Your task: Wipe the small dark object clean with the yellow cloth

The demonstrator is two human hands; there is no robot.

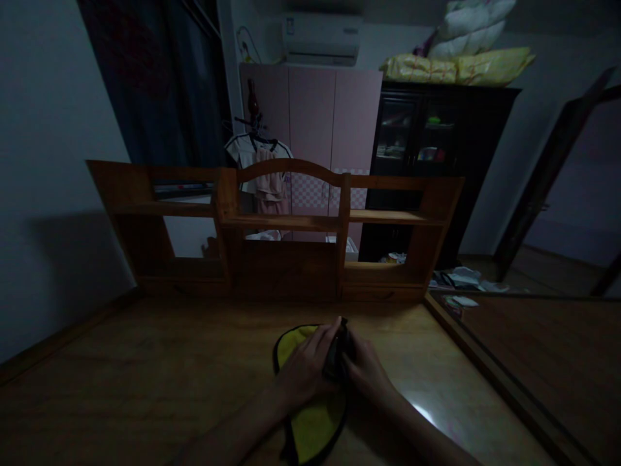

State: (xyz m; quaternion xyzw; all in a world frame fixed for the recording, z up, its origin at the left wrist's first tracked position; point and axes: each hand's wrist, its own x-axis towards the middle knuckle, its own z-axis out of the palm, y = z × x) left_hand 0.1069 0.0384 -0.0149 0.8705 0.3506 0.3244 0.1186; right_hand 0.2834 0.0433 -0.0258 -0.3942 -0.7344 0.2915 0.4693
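A yellow cloth piece with black edging point(317, 430) lies on the wooden surface, partly beneath my left hand and forearm. My left hand point(308, 366) is closed on a small dark object point(332, 364), with the thumb side towards its upper end. From the other side my right hand point(365, 369) grips the same dark object, fingers curled in. The object stands up between both hands. Dim light and the fingers hide its shape, so I cannot tell its kind, nor whether it is joined to the cloth.
A wooden shelf unit point(281, 223) with open compartments runs along the far edge of the wooden surface point(145, 375). A raised wooden edge point(490, 369) borders the right side. On the left is a pale wall point(43, 194). Pink wardrobes point(310, 116) and a dark cabinet point(412, 175) stand beyond.
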